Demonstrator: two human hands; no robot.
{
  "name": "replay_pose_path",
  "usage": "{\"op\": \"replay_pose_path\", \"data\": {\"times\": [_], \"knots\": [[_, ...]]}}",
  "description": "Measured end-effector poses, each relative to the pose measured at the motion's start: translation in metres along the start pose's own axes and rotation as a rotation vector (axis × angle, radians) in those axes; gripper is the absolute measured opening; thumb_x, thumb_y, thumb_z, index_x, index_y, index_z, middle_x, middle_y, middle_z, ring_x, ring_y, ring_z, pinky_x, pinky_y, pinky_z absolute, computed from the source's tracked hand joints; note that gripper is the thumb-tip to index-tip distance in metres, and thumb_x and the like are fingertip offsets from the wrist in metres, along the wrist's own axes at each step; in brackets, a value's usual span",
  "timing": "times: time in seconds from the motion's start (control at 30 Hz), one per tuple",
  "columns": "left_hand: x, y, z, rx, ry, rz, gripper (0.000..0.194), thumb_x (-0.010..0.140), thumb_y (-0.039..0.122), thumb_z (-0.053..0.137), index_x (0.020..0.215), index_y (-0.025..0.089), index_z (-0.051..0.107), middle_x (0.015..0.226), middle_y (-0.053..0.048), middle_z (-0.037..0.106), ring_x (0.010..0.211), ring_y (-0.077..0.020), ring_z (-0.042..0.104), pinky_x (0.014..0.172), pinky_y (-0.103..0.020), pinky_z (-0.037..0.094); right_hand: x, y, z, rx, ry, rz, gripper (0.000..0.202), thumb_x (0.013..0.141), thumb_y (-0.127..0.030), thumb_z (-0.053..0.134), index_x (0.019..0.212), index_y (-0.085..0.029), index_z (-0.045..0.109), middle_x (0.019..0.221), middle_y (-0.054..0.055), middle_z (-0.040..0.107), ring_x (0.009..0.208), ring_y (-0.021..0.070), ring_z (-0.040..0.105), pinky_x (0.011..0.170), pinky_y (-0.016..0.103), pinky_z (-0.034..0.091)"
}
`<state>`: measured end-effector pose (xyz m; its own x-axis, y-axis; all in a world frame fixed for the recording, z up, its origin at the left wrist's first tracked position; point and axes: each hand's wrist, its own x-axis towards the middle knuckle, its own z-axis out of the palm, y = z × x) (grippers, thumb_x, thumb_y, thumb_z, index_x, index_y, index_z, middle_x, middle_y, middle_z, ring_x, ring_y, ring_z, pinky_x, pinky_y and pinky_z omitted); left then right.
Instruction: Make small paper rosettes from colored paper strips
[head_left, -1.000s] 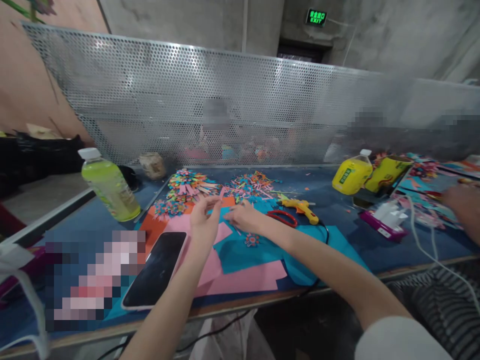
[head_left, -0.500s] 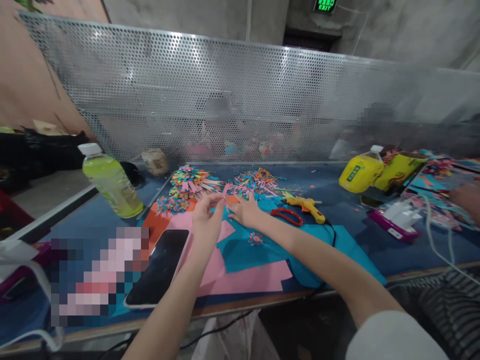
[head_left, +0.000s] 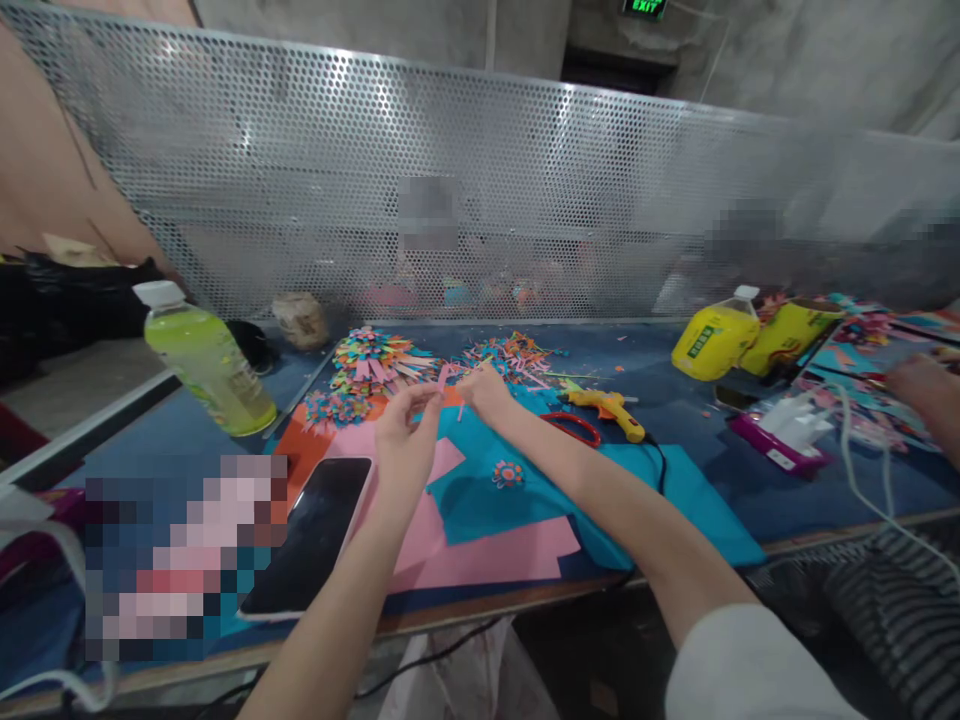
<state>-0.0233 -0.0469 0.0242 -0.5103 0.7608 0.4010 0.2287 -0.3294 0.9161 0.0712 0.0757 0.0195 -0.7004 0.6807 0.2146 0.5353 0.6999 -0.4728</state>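
Note:
My left hand (head_left: 409, 420) pinches a thin pink paper strip (head_left: 443, 376) that sticks up from its fingertips. Close beside it, my right hand (head_left: 484, 392) has its fingers curled together near the pile of cut strips; what it holds, if anything, is too small to make out. Behind the hands lie colourful strips (head_left: 517, 355) and a fringed paper bundle (head_left: 375, 355). A small coiled paper flower (head_left: 508, 474) rests on the blue paper (head_left: 480, 505) below my right wrist, with pink paper (head_left: 517, 555) nearer the table edge.
A phone (head_left: 311, 535) lies left of my left forearm. On the right are red-handled pliers (head_left: 576, 428) and a yellow glue gun (head_left: 615, 412). Bottles stand left (head_left: 210, 365) and right (head_left: 712, 340). A power strip (head_left: 780, 440) and another person's hand (head_left: 926, 395) are farther right.
My right hand's spread fingers have curled in, and it has shifted slightly beside my left hand. The pink strip now stands more visibly above my left fingers. The whole view has moved a little.

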Motion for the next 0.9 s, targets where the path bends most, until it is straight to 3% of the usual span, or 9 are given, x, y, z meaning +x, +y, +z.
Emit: {"op": "replay_pose_path", "data": {"times": [0.1, 0.27, 0.43, 0.5, 0.57, 0.63, 0.73, 0.83, 0.9], "knots": [[-0.001, 0.003, 0.0, 0.001, -0.001, 0.014, 0.019, 0.072, 0.031, 0.058, 0.085, 0.018, 0.061, 0.081, -0.005, 0.065, 0.074, -0.015, 0.061, 0.051, -0.02, 0.042, 0.0, -0.004, -0.011, 0.045, -0.088, 0.044, 0.017, 0.081, -0.013, 0.051, 0.094, -0.01, 0.061, 0.09, 0.008, 0.065, 0.079, 0.0138, 0.061, 0.071, 0.026, 0.049], [-0.001, 0.003, 0.0, -0.015, -0.012, 0.034, 0.018, 0.072, 0.031, 0.058, 0.083, 0.018, 0.061, 0.08, -0.004, 0.065, 0.073, -0.0147, 0.061, 0.053, -0.021, 0.045, -0.007, -0.015, 0.004, 0.14, -0.196, 0.093, 0.004, 0.069, -0.011, 0.061, 0.068, -0.012, 0.065, 0.058, 0.001, 0.064, 0.053, 0.0096, 0.06, 0.055, 0.018, 0.047], [0.0, 0.003, -0.001, -0.027, 0.022, 0.038, 0.019, 0.071, 0.032, 0.06, 0.082, 0.017, 0.062, 0.076, -0.004, 0.065, 0.071, -0.0145, 0.061, 0.053, -0.021, 0.044, 0.002, -0.014, -0.006, 0.154, 0.074, 0.169, 0.02, 0.075, -0.003, 0.044, 0.084, -0.007, 0.062, 0.091, 0.013, 0.065, 0.088, 0.0179, 0.06, 0.077, 0.028, 0.045], [0.0, 0.004, 0.0, -0.035, 0.022, 0.03, 0.019, 0.07, 0.032, 0.06, 0.082, 0.017, 0.062, 0.076, -0.003, 0.065, 0.069, -0.0142, 0.061, 0.054, -0.022, 0.045, 0.0, -0.015, -0.017, 0.196, 0.099, 0.131, 0.019, 0.079, -0.008, 0.044, 0.089, -0.009, 0.06, 0.099, 0.011, 0.063, 0.094, 0.0168, 0.057, 0.08, 0.027, 0.044], [-0.001, 0.005, 0.0, -0.048, 0.009, 0.015, 0.019, 0.071, 0.032, 0.059, 0.083, 0.018, 0.062, 0.077, -0.003, 0.065, 0.068, -0.0139, 0.061, 0.055, -0.023, 0.046, -0.009, -0.02, -0.024, 0.361, -0.015, 0.053, 0.018, 0.084, -0.018, 0.043, 0.09, -0.013, 0.059, 0.095, 0.007, 0.064, 0.088, 0.0131, 0.059, 0.075, 0.023, 0.046], [-0.002, 0.005, 0.001, -0.065, 0.001, 0.002, 0.018, 0.071, 0.031, 0.059, 0.083, 0.019, 0.062, 0.077, -0.003, 0.066, 0.068, -0.0136, 0.061, 0.056, -0.023, 0.048, -0.022, -0.027, -0.026, 0.731, -0.254, -0.016, 0.023, 0.089, -0.027, 0.037, 0.095, -0.016, 0.055, 0.094, 0.005, 0.063, 0.081, 0.0111, 0.061, 0.068, 0.021, 0.046], [-0.003, 0.005, 0.002, -0.104, 0.004, -0.025, 0.017, 0.07, 0.031, 0.06, 0.082, 0.019, 0.061, 0.075, -0.002, 0.065, 0.065, -0.013, 0.061, 0.055, -0.023, 0.048, -0.038, -0.033, -0.028, 1.107, -0.475, 0.044, 0.034, 0.091, -0.042, 0.03, 0.099, -0.017, 0.052, 0.09, 0.006, 0.063, 0.067, 0.0102, 0.06, 0.057, 0.02, 0.044], [-0.001, 0.003, 0.003, -0.158, -0.018, -0.071, 0.019, 0.069, 0.032, 0.061, 0.081, 0.017, 0.06, 0.072, -0.002, 0.064, 0.065, -0.0136, 0.061, 0.051, -0.022, 0.047, -0.046, -0.029, -0.034, 1.17, -0.587, 0.181, 0.044, 0.088, -0.051, 0.029, 0.092, -0.016, 0.055, 0.07, 0.003, 0.06, 0.049, 0.0075, 0.049, 0.045, 0.017, 0.036], [0.0, 0.002, 0.003, -0.162, -0.048, -0.099, 0.021, 0.067, 0.034, 0.062, 0.081, 0.017, 0.06, 0.073, -0.003, 0.064, 0.068, -0.0147, 0.062, 0.049, -0.021, 0.046, -0.048, -0.022, -0.042, 1.114, -0.634, 0.195, 0.037, 0.085, -0.047, 0.041, 0.087, -0.014, 0.057, 0.052, -0.004, 0.047, 0.039, 0.0049, 0.036, 0.039, 0.015, 0.029]]}}
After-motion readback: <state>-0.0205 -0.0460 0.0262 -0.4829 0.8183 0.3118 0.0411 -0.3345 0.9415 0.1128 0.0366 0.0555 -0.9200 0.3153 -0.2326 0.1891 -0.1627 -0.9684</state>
